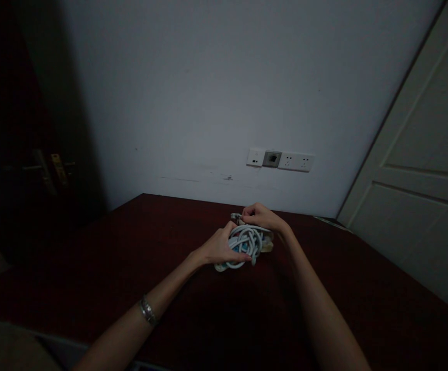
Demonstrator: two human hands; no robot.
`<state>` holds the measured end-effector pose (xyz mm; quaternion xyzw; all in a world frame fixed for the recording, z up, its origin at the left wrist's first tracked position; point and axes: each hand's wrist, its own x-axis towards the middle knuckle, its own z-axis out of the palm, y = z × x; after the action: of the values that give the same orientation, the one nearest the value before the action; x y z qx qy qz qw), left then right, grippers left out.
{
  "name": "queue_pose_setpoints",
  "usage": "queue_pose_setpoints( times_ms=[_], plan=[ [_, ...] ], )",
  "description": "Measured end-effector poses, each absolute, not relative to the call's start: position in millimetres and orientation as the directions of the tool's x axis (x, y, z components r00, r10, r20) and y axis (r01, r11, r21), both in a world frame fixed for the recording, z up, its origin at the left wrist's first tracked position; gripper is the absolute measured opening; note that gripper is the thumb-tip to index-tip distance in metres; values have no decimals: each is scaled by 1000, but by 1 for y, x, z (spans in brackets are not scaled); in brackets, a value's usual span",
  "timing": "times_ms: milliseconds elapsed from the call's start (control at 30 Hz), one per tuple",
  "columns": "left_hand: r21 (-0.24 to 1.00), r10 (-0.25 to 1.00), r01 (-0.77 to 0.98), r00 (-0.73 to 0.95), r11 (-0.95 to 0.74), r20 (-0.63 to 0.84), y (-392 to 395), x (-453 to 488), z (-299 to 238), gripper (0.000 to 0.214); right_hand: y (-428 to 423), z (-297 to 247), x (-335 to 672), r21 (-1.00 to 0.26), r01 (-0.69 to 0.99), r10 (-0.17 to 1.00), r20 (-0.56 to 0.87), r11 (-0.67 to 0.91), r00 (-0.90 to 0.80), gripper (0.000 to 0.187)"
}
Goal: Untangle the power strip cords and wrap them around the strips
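A bundled white cable (251,238) is wound in tangled loops just above the dark red tabletop. Under the loops lies a pale, long object (267,244) with blue patches, mostly covered, so its kind is unclear. My left hand (226,247) grips the bundle from the left, thumb across its near side and fingers behind. At the far side of the coil, my right hand (260,216) is closed in a pinch at the cable's end. A small plug-like piece (236,216) sticks out to the left of those fingertips. The pinched part itself is hidden.
The dark red table (162,226) reaches back to a pale wall. Wall sockets (296,162) and a grey outlet plate (272,158) sit above its back edge. A panelled white door (420,154) stands at the right, a dark door with a handle (46,170) at the left.
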<state>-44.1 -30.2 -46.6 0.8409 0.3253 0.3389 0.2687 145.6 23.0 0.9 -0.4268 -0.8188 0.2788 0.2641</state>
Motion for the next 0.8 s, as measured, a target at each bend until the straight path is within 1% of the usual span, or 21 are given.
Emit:
queue_pose_setpoints(
  times_ms=[67, 133, 200, 300, 400, 500, 633, 700, 800],
  plan=[
    [668, 736, 374, 542, -643, 405, -30, -43, -48, 60, 23, 1, 144, -678, 564, 858, 204, 471, -472, 22],
    [660, 737, 381, 533, -648, 416, -30, -42, -49, 59, 21, 4, 145, -666, 589, 865, 182, 458, -467, 24],
    [647, 731, 385, 535, -658, 424, -31, -41, -49, 59, 17, 8, 148, -635, 637, 872, 128, 438, -472, 29],
    [614, 719, 408, 546, -676, 429, -33, -41, -48, 57, 11, 16, 155, -566, 724, 888, 31, 394, -459, 42],
    [576, 709, 430, 543, -695, 450, -32, -44, -46, 54, 6, 23, 159, -556, 722, 864, -13, 412, -504, 46],
    [552, 706, 448, 530, -703, 470, -30, -47, -45, 50, 4, 26, 161, -564, 678, 822, 2, 472, -570, 46],
    [530, 713, 479, 517, -700, 475, -29, -46, -46, 50, 5, 25, 159, -551, 663, 802, 18, 506, -597, 45],
    [549, 733, 488, 501, -678, 460, -28, -44, -48, 51, 7, 22, 158, -540, 659, 796, 36, 524, -604, 45],
    [637, 771, 451, 486, -625, 412, -26, -40, -52, 54, 10, 18, 156, -529, 647, 784, 56, 549, -619, 44]
  ],
)
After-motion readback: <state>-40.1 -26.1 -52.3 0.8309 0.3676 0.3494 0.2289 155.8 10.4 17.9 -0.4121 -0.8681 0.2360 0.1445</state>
